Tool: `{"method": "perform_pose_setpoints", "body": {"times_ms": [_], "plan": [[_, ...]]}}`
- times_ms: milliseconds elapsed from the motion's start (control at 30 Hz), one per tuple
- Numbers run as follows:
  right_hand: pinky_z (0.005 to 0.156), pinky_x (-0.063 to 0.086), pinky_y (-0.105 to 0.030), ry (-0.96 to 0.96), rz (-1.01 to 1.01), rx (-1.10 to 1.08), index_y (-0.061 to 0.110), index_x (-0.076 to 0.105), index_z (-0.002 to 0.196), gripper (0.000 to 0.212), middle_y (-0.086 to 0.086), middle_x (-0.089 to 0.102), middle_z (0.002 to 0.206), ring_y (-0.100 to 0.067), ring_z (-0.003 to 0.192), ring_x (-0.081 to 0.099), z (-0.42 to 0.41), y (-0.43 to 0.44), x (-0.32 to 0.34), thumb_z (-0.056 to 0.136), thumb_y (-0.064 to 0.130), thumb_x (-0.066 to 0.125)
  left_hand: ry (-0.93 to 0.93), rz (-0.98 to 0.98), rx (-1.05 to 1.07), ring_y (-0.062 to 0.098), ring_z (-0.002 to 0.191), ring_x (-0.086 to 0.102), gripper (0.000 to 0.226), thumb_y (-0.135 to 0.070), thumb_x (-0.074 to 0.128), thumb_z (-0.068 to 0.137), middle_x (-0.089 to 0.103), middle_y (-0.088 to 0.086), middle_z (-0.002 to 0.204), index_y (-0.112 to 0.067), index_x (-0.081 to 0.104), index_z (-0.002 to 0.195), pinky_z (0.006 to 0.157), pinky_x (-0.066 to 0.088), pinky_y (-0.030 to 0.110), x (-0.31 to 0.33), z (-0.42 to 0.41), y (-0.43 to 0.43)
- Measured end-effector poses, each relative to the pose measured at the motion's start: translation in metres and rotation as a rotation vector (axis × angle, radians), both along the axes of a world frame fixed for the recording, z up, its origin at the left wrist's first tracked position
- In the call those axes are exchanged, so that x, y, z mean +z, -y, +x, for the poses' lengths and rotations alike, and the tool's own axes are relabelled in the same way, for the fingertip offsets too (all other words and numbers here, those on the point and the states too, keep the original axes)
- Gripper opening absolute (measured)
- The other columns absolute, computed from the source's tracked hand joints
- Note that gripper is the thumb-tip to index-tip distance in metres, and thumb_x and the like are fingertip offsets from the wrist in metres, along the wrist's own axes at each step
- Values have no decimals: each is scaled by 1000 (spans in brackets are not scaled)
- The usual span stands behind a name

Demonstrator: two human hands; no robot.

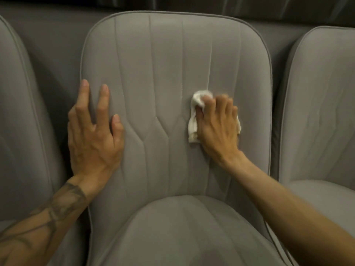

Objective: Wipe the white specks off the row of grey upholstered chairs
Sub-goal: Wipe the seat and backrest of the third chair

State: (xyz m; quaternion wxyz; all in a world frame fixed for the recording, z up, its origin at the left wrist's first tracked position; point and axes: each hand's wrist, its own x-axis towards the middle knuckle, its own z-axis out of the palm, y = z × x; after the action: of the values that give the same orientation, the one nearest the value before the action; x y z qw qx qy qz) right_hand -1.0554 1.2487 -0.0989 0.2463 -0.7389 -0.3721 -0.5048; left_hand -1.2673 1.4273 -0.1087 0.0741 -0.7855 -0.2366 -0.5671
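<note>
A grey upholstered chair backrest (pixel 163 64) with stitched seams fills the middle of the head view, its seat cushion (pixel 182 227) below. My right hand (pixel 217 127) presses a crumpled white cloth (pixel 194 120) against the right half of the backrest, fingers curled over it. A thin pale line runs up the seam just above the cloth. My left hand (pixel 94 131) lies flat with straight fingers on the backrest's left edge, holding nothing.
A matching grey chair (pixel 19 131) stands at the left and another (pixel 322 112) at the right, with narrow dark gaps between them. A dark wall or panel runs behind the chair tops.
</note>
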Motion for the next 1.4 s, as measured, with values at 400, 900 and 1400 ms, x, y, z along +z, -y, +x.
{"method": "perform_pose_setpoints", "body": {"times_ms": [400,900,1400], "plan": [[84,34,-37,26,-288,-18,17,53,124,31,-5,46,106,-29,98,46,-10,36,-63,95,28,53,17,-5,-25,45,133,45,54,-29,40,109,27,21,167,-19,32,162,107,40,54,-1,-1,-1],[83,37,-36,108,-652,64,18,61,116,32,-6,57,107,-28,98,60,-32,54,-136,88,27,50,9,-7,-4,46,134,45,55,-29,40,109,26,18,169,-20,31,162,110,39,53,-2,0,0],[80,32,-38,148,-173,146,21,48,121,23,-6,41,104,-29,93,42,-7,-15,11,99,31,50,4,-7,17,44,132,45,56,-30,39,108,25,15,169,-21,31,163,109,41,52,-4,-1,-2]]}}
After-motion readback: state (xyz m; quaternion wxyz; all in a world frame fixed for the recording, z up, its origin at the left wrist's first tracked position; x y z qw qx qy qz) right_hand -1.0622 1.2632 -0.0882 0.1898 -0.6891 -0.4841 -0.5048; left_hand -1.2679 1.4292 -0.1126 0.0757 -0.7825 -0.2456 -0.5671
